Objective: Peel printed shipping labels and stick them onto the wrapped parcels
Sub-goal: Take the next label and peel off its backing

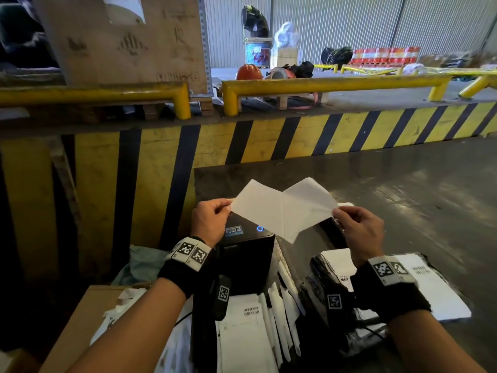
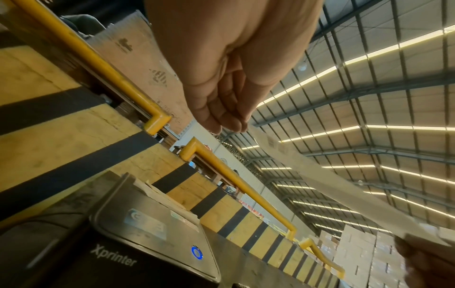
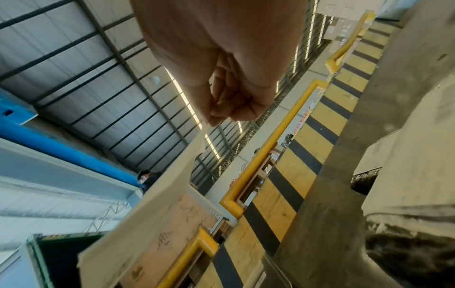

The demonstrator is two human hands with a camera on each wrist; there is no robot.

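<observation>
I hold a white strip of two joined labels (image 1: pixel 282 208) in the air above the black label printer (image 1: pixel 246 254). My left hand (image 1: pixel 215 216) pinches its left corner, and my right hand (image 1: pixel 355 224) pinches its right corner. The strip bends along a crease at its middle and shows its blank side to the head camera. In the left wrist view the strip (image 2: pixel 344 185) runs from my fingertips (image 2: pixel 229 124) to the right, faint print showing on it. Black wrapped parcels (image 1: pixel 330 281) with white labels lie under my right wrist.
The printer (image 2: pixel 138 243) shows a blue lit ring. Printed label sheets (image 1: pixel 242 327) lie in front of it. An open cardboard box (image 1: pixel 88 319) with crumpled backing paper stands at lower left. A yellow-black striped dock wall (image 1: pixel 269 141) with yellow rails rises behind the grey table (image 1: pixel 403 189).
</observation>
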